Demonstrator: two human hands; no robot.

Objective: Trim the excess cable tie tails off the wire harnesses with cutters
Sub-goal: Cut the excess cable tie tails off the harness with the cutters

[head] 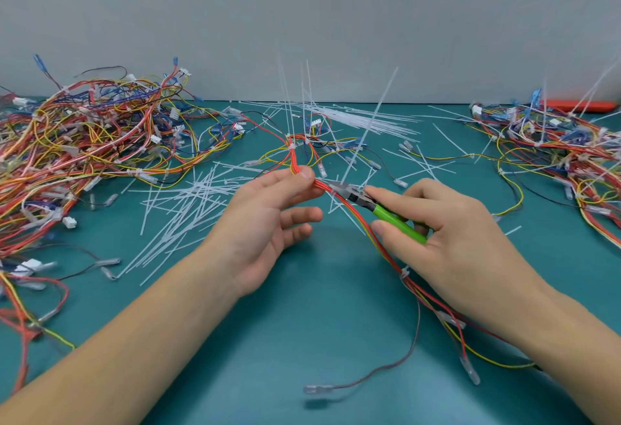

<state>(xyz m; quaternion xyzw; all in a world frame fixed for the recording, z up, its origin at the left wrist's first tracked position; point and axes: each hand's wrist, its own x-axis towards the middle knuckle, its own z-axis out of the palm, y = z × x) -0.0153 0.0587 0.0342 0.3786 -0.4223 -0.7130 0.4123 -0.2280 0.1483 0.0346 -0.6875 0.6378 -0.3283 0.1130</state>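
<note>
Red, orange and yellow wires make up the harness [339, 197] held up over the green table [302, 323], and everything else sits around that harness. At its upper part the left hand [268, 219] pinches the bundle between thumb and forefinger, the other fingers loosely spread below. Just right of that pinch, the right hand [447, 233] is wrapped round the green handles of the cutters [376, 204], forefinger laid along the top; the dark tip touches the harness where a white cable tie tail [369, 122] rises steeply up and away. Whether the blades are closed on the tail cannot be told. More uncut tails [292, 95] stand up from the far end of the harness. Left of the harness lie loose cut tails [188, 202], and beyond them a big heap of harnesses [84, 142]. Far right of the harness sits a second heap [554, 145], some tails sticking up from it
</note>
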